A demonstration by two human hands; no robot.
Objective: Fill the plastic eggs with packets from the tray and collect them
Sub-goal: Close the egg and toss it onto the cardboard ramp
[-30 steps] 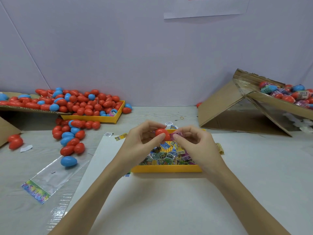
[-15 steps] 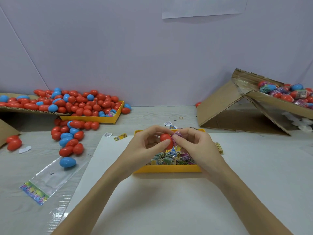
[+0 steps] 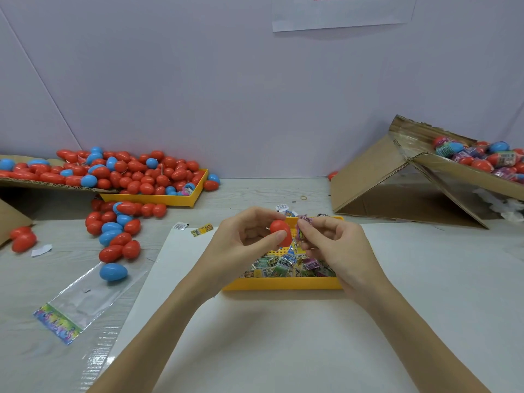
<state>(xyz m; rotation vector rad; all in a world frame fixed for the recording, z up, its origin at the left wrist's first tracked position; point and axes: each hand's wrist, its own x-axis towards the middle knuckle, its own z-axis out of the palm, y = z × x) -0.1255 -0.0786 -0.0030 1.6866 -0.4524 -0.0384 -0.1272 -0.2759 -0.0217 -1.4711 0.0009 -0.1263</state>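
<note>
My left hand (image 3: pixel 243 242) grips a red plastic egg (image 3: pixel 280 232) between thumb and fingers, above the yellow tray (image 3: pixel 283 284). My right hand (image 3: pixel 334 248) pinches a small colourful packet (image 3: pixel 302 226) right beside the egg. Several printed packets (image 3: pixel 283 263) lie loose in the tray under both hands. Whether the egg is open I cannot tell.
A heap of red and blue eggs (image 3: pixel 127 174) fills a second yellow tray (image 3: pixel 158 198) and cardboard at the back left, with more eggs (image 3: pixel 119 234) spilled on the table. A tilted cardboard box (image 3: pixel 402 182) with filled eggs (image 3: pixel 482 160) stands at the right. A clear plastic bag (image 3: pixel 82 299) lies at the left.
Both hands have stayed over the tray while the egg turned a little in my left hand. The packet in my right hand has come up against the egg's side.
</note>
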